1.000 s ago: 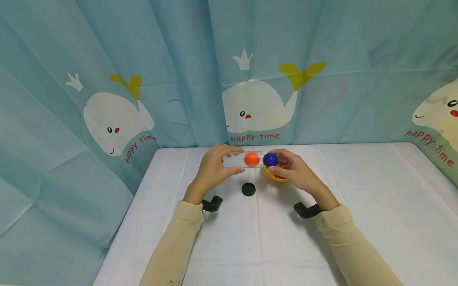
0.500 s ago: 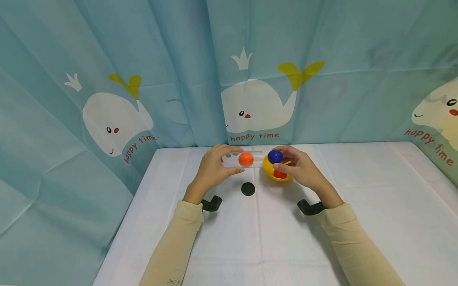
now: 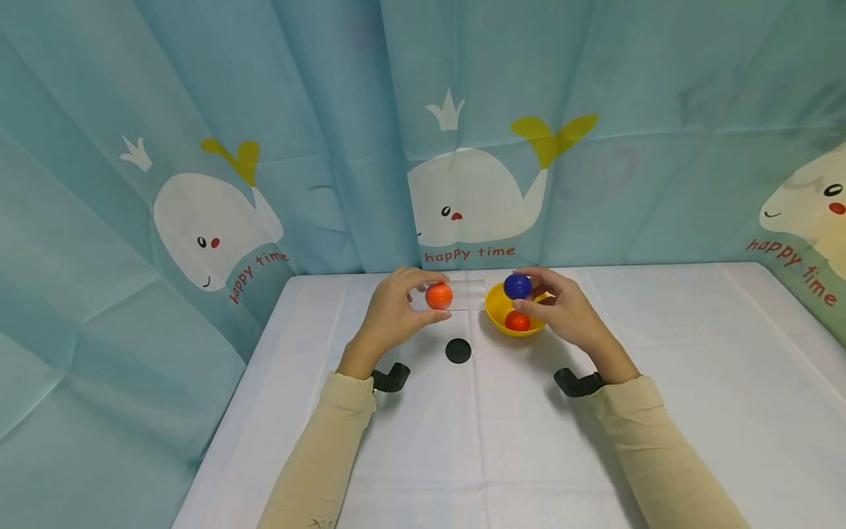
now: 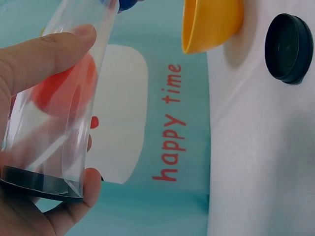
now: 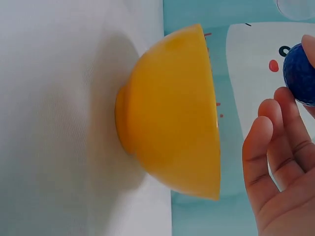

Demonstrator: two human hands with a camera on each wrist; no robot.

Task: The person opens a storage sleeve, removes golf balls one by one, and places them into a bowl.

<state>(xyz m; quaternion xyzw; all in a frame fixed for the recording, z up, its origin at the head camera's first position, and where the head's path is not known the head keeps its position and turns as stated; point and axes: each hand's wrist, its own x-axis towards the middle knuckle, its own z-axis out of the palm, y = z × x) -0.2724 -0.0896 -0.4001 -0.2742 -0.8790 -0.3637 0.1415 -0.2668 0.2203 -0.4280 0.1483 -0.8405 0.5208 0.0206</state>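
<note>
Tube: clear tube (image 3: 456, 295) held lying sideways above the tabletop, its open end toward the bowl; a black cap closes the end inside the left palm, seen in the left wrist view (image 4: 37, 183)
Left hand: left hand (image 3: 396, 312) grips the tube, thumb below and fingers (image 4: 49, 54) curled over the top
Orange ball: orange ball (image 3: 439, 296) sits inside the tube, at the part the left hand's fingers wrap (image 4: 61, 91)
Right hand: right hand (image 3: 562, 312) pinches the blue ball at its fingertips (image 5: 295, 110), the other fingers loosely curled
Blue ball: blue ball (image 3: 518, 286) held in the air over the far rim of the bowl, just beside the tube's open end and apart from it (image 5: 299, 74)
Bowl: yellow bowl (image 3: 497, 308) stands upright on the tabletop under the right hand's fingers, between the two hands (image 5: 172, 113)
Red ball: red ball (image 3: 518, 320) lies in the bowl
Lid: black lid (image 3: 458, 350) lies flat on the tabletop, near the bowl and in front of the tube (image 4: 289, 47)
Tabletop: tabletop (image 3: 463, 441) with a white cloth
Wrists: black camera mount at each wrist, left (image 3: 391, 378) and right (image 3: 576, 383); beige sleeves (image 3: 317, 455)
Backdrop: blue curtain (image 3: 264, 110) with white whales and the words "happy time"
</note>
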